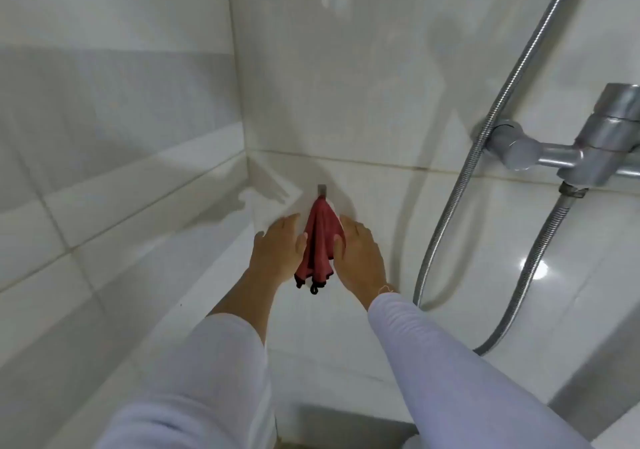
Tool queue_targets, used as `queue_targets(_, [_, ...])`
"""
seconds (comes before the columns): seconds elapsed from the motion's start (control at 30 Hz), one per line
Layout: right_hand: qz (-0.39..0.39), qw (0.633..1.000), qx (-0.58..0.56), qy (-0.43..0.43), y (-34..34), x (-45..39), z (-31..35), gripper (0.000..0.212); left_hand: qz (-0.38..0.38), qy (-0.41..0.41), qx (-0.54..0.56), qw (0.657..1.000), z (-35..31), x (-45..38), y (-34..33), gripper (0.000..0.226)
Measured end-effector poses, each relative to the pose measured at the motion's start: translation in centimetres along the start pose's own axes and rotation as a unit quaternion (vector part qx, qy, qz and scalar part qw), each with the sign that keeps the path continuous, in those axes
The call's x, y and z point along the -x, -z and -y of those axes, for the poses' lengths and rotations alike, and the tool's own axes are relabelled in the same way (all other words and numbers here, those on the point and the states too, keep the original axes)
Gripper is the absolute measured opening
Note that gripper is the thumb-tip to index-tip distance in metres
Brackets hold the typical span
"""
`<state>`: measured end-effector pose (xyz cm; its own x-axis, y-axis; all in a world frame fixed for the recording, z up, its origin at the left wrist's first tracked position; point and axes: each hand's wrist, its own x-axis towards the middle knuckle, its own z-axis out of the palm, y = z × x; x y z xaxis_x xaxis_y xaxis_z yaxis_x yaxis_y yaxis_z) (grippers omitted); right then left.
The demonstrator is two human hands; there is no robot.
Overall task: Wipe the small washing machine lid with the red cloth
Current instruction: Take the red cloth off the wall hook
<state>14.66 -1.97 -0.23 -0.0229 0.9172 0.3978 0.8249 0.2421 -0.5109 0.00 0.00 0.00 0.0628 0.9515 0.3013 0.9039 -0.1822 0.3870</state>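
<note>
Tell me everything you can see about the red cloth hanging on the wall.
The red cloth hangs from a small grey hook on the white tiled wall, gathered narrow at the top and fanning out below. It looks soft, like microfibre, with dark edging and a dark loop at the bottom. The left hand and right hand flank it, thumbs touching its sides; neither is gripping it.

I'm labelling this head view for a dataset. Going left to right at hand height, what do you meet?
left hand → red cloth hanging from its hook → right hand → shower hose → metal tap
</note>
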Motion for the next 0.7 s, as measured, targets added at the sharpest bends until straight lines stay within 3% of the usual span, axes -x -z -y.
queue_targets(0.13, [-0.029,0.998,-0.062,-0.005,-1.4,-1.6,-1.2,0.034,-0.029,0.039,0.089,0.995,-0.5,-1.4,-0.7,0.042])
queue_targets(0.27, [-0.016,0.992,-0.121,-0.025,-2.3,-2.6,-1.8,0.025,-0.002,0.050,0.157,0.986,-0.7,-2.0,-1.7,0.038])
queue_targets(0.47, [0.010,0.988,-0.145,-0.053,-2.8,-3.4,-1.8,0.010,0.005,0.062,0.142,0.988,-0.5,-2.1,-2.1,0.024])
queue_targets(0.57, [0.007,0.990,-0.131,-0.057,-2.5,-3.4,-1.9,0.024,0.006,0.080,0.153,0.985,0.1,-1.8,-1.7,0.022])
queue_targets(0.7, [-0.012,0.990,-0.127,-0.051,-1.5,-2.7,-1.9,0.011,0.029,0.122,0.185,0.975,1.0,-1.1,-0.5,0.021])
